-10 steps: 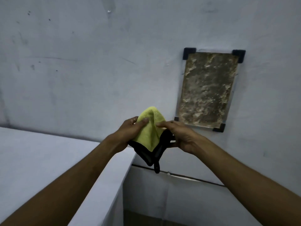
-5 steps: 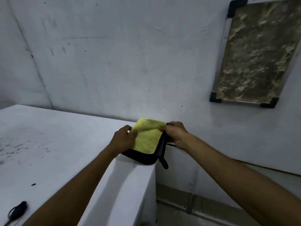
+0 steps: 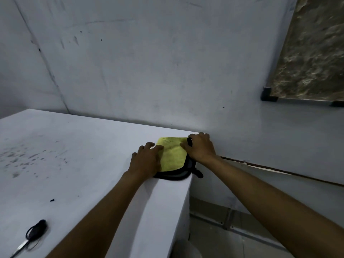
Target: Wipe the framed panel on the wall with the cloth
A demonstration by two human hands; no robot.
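Wall (image 3: 149, 62) fills most of the view, with the framed panel (image 3: 312, 53) hanging at upper right. Below it the white tabletop (image 3: 74, 155) carries the folded yellow cloth (image 3: 172, 155), black-edged, at its far right corner. Left hand (image 3: 147, 161) lies flat with fingers spread on the cloth's left side; right hand (image 3: 200, 148) has its grip curled around the cloth's right edge. Scissors (image 3: 31, 235) lie at lower left.

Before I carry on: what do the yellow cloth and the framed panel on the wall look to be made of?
The cloth looks like soft microfibre or terry: matte, fuzzy yellow pile with a black stitched edge, lying limp on the white table. The framed panel looks like rough stone or a mottled brown-grey coating, possibly behind a clear sheet; its corner brackets look like matte black plastic.
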